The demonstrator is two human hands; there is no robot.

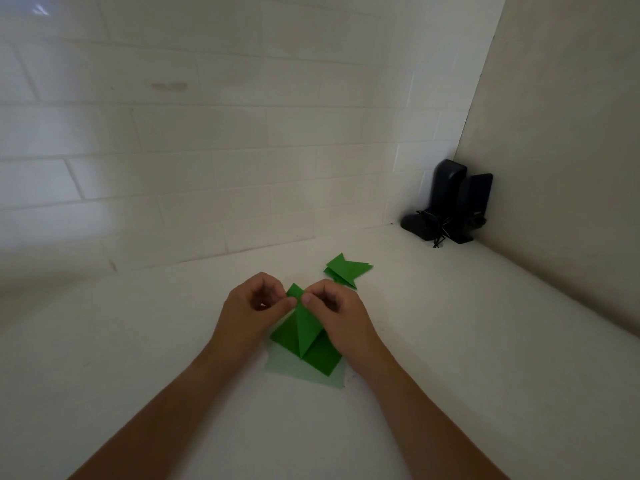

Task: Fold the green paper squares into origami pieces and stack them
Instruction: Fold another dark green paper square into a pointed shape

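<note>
Pinching the top point of a half-folded green paper (304, 336) on the white bench (450, 341), left hand (254, 308) and right hand (337, 313) fingers curled; light, easily creased, best held at corners, finished pieces (346, 270) stacked nearby

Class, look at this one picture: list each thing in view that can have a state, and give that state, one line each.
Green paper: partly folded, lifted at its far tip.
Left hand: pinches the paper's tip.
Right hand: pinches the same tip.
Folded pieces: finished, lying stacked on the counter.
Pale green sheet: flat under the paper.
Black speakers: upright in the corner.
</note>
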